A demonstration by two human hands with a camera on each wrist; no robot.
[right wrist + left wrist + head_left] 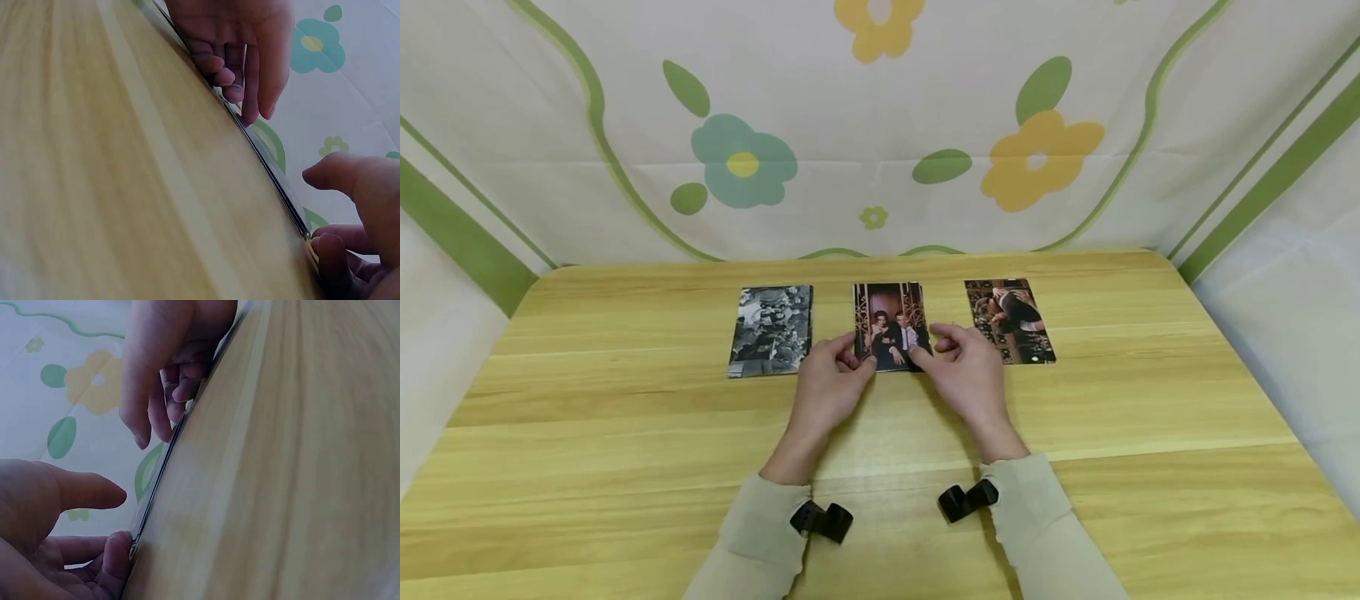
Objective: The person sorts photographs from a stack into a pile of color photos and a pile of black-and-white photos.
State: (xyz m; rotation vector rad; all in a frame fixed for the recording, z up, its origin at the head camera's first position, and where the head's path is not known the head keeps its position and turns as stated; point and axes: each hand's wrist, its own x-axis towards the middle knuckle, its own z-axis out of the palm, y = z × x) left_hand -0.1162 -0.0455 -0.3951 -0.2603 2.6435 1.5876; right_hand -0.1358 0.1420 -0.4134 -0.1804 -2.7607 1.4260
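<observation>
1. Straight ahead, a flowered cloth (pixel 880 108) hangs at the far side of the wood-grained bench (pixel 625 417).
2. On the bench to the left lies a black-and-white photo (pixel 769 329) showing a crowd; my left hand (pixel 831 379) is just beside its near right corner.
3. To the right lies a dark colour photo (pixel 1026 321). My right hand (pixel 966 371) hides part of its left side in the head view; I cannot tell whether the two touch.
4. Below my wrists, a black device sits at each light sleeve, the left one (pixel 822 521) and the right one (pixel 967 500).
5. Between my hands, flat on the bench, lies the middle photo stack (pixel 891 329), its top picture showing two seated people. It sits between the two other photos, its layers slightly uneven along the right edge.
6. My left fingers are bent against the stack's left edge, with the thumb spread away from them above the near left corner.
7. My right fingers are loosely bent at its right edge, the thumb over the near right corner.
</observation>
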